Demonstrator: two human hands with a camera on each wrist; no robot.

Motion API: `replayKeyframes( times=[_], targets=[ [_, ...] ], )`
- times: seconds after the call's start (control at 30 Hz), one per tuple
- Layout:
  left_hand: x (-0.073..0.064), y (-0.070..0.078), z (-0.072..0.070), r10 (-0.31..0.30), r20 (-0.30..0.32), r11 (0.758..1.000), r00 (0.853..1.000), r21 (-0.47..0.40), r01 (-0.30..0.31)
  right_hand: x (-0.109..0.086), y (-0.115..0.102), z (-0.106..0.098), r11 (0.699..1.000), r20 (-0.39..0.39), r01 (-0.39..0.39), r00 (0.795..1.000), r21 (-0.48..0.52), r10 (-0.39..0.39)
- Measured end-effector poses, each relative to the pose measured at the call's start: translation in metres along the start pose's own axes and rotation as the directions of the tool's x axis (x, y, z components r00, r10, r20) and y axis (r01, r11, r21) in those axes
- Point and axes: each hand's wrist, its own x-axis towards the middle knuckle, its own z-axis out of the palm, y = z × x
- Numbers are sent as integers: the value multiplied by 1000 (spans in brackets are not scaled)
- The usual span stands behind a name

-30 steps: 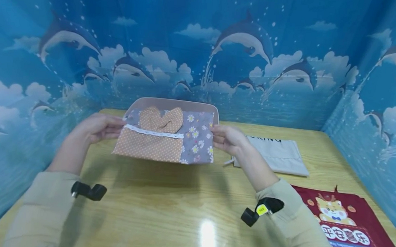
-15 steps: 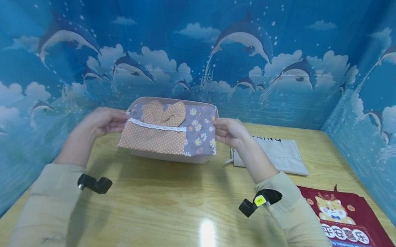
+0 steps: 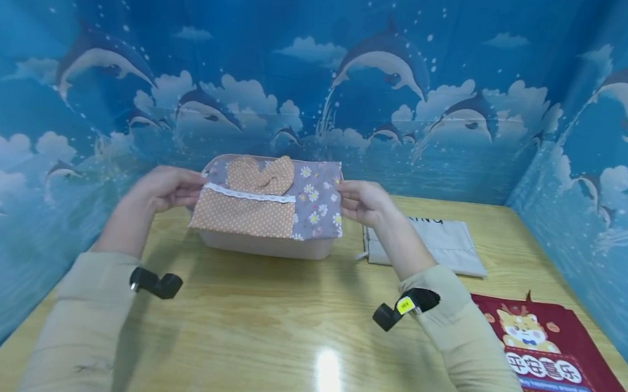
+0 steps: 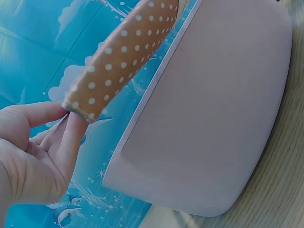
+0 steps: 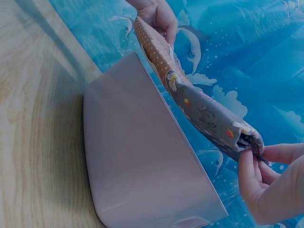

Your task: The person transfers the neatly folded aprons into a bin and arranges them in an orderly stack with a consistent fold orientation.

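A folded cloth, grey with daisies and with an orange dotted pocket, lace trim and a bow, is held level over a pale pinkish storage bin. My left hand pinches its left edge between thumb and fingers; the left wrist view shows the dotted corner in that grip, apart from the bin's rim. On the other side my right hand pinches the daisy-print edge. In the right wrist view, the folded layers show at that end. The cloth hides the bin's inside.
To the right of the bin lies a flat light grey pouch with dark lettering. Nearer the front right is a dark red cloth bag with a cartoon animal. A dolphin-print curtain surrounds the wooden table.
Both hands have raised the cloth and carried it slightly away from me, so more of the bin's front wall shows below it. The pouch and red bag lie where they were.
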Motion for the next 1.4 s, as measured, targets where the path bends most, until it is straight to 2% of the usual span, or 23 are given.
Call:
replayKeyframes(
  times=[0.17,0.4,0.7,0.9,1.1,1.4],
  targets=[
    [2,1,0,-11,-7,1000,1000,-23,11,6,-3,2,1000,-27,0,1000,-21,0],
    [5,6,4,3,-32,999,999,-37,-4,14,-11,2,999,-34,23,999,-35,-24],
    [13,12,11,-1,-123,999,992,-51,-5,22,-15,3,999,-78,5,997,-41,-9],
    [18,12,12,19,-155,997,988,-74,-31,30,-15,5,998,-131,2,991,-65,-10],
    [24,13,15,37,-215,997,976,-59,-51,37,-15,8,997,-163,0,987,-78,-13],
    [28,15,19,39,-252,999,967,-13,-44,41,-14,11,991,-205,6,978,-136,-34]
  ],
)
